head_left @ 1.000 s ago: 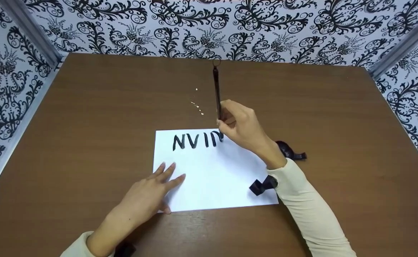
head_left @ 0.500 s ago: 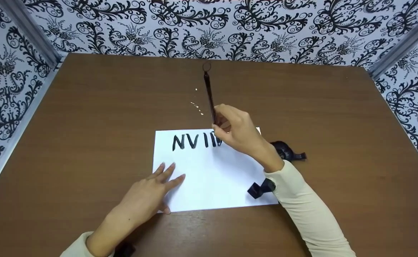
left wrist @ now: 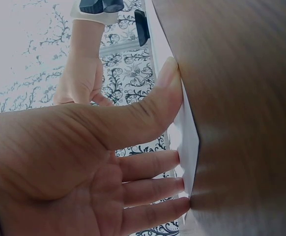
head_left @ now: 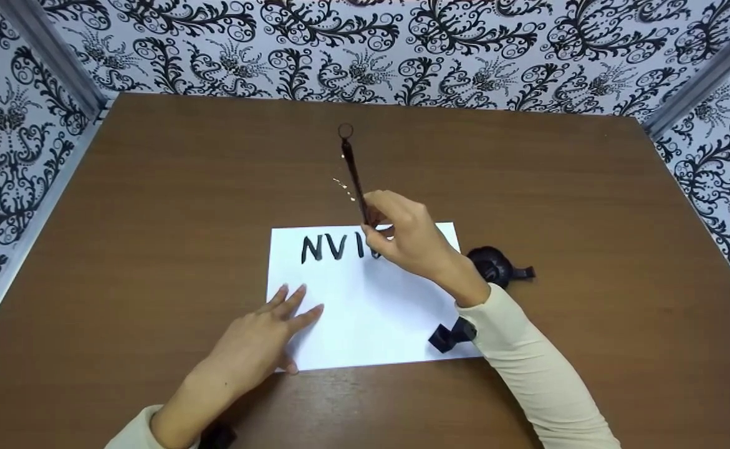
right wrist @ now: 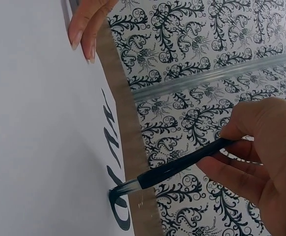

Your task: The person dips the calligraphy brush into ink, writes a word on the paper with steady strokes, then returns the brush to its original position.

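Note:
A sheet of white paper (head_left: 365, 324) lies on the brown table, with black brushed letters (head_left: 324, 248) reading N, V, I along its far edge. My right hand (head_left: 411, 240) pinches a dark calligraphy brush (head_left: 355, 174) that has a loop at its top end. In the right wrist view the wet bristles (right wrist: 125, 189) touch the paper on a rounded, D-like letter (right wrist: 121, 214). From the head, the hand hides most of that letter. My left hand (head_left: 252, 343) rests at the paper's near left corner, fingers spread on the sheet; its thumb (left wrist: 168, 88) lies at the near edge.
A round black dish with a short handle (head_left: 492, 265) stands right of the paper, partly behind the right wrist. Small bright flecks (head_left: 344, 189) mark the table beyond the sheet. Black wrist gear (head_left: 452, 335) hangs by the right sleeve. Patterned walls (head_left: 340, 50) border the table.
My right hand has moved left and slightly nearer, and the brush's top now leans left. The rounded letter's stroke has curved round below. The left hand has stayed in place.

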Available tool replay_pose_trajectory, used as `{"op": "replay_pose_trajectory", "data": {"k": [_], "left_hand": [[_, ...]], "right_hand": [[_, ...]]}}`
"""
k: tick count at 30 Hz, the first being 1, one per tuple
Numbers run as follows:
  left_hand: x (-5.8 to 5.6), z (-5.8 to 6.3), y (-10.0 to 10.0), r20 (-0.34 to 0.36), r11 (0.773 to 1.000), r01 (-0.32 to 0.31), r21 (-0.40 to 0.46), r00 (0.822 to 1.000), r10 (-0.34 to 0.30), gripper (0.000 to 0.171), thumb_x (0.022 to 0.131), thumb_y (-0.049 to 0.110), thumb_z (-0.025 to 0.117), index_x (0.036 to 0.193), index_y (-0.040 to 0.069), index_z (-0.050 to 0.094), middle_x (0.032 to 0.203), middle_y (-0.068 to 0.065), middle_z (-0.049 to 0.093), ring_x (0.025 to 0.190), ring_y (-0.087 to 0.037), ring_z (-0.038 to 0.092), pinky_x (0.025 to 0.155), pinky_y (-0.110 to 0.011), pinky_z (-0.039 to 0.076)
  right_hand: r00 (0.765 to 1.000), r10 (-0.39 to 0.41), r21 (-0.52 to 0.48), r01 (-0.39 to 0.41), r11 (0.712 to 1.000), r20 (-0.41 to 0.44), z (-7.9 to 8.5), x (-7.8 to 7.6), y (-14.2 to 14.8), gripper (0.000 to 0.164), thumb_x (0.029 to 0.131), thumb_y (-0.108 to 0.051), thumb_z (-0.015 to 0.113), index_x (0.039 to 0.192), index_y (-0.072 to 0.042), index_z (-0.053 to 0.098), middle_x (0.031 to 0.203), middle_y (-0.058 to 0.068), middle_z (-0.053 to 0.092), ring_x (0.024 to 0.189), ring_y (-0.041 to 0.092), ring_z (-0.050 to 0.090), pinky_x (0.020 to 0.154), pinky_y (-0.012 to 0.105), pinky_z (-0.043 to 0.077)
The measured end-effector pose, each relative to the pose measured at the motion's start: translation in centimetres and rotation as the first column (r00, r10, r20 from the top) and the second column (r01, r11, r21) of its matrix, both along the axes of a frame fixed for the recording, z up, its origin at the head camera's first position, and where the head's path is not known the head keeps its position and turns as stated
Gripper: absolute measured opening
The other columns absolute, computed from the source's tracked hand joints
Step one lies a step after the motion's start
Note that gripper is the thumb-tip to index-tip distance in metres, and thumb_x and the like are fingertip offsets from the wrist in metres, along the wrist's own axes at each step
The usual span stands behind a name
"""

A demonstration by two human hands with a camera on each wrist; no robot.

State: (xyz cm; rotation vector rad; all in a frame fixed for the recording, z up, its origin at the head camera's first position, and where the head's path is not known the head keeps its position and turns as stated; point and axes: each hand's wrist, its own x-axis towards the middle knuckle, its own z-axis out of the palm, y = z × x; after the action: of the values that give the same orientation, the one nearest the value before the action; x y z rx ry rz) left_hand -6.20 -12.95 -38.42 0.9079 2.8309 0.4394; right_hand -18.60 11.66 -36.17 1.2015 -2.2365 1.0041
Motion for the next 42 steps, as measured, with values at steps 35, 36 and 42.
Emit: {"op": "replay_pose_trajectory", "data": {"k": [35,36,42], "left_hand": [[0.0,0.1,-0.1,0.004,1.0,-0.004,0.007,1.0,0.004,0.081,0.062,0.032,0.079,0.136,0.011,0.055,0.144,-0.023,0.04,0.129,-0.047,0.037,0.07,-0.054,0.054],[0.0,0.0,-0.1,0.006,1.0,-0.005,0.008,1.0,0.005,0.081,0.062,0.031,0.079,0.136,0.011,0.055,0.144,-0.023,0.04,0.13,-0.047,0.037,0.071,-0.054,0.054],[0.0,-0.2,-0.2,-0.027,0.999,0.017,0.034,1.0,-0.017,0.081,0.061,0.036,0.074,0.135,0.01,0.055,0.142,-0.025,0.042,0.127,-0.049,0.039,0.07,-0.052,0.054]], "right_hand": [[0.988,-0.154,-0.275,0.15,0.95,0.009,-0.7,-1.3,4.7,0.019,0.083,0.005,0.068,0.1,0.0,0.06,0.087,0.008,0.066,0.076,0.018,0.069,0.062,0.021,0.055],[0.988,-0.155,-0.275,0.152,0.949,0.008,-0.8,-1.3,4.6,0.019,0.083,0.005,0.068,0.1,0.0,0.06,0.088,0.008,0.066,0.076,0.018,0.069,0.062,0.021,0.055],[0.988,-0.152,-0.27,0.148,0.951,0.009,-1.1,-1.2,4.4,0.019,0.083,0.005,0.067,0.1,0.0,0.06,0.088,0.009,0.067,0.076,0.018,0.07,0.062,0.02,0.055]]}}
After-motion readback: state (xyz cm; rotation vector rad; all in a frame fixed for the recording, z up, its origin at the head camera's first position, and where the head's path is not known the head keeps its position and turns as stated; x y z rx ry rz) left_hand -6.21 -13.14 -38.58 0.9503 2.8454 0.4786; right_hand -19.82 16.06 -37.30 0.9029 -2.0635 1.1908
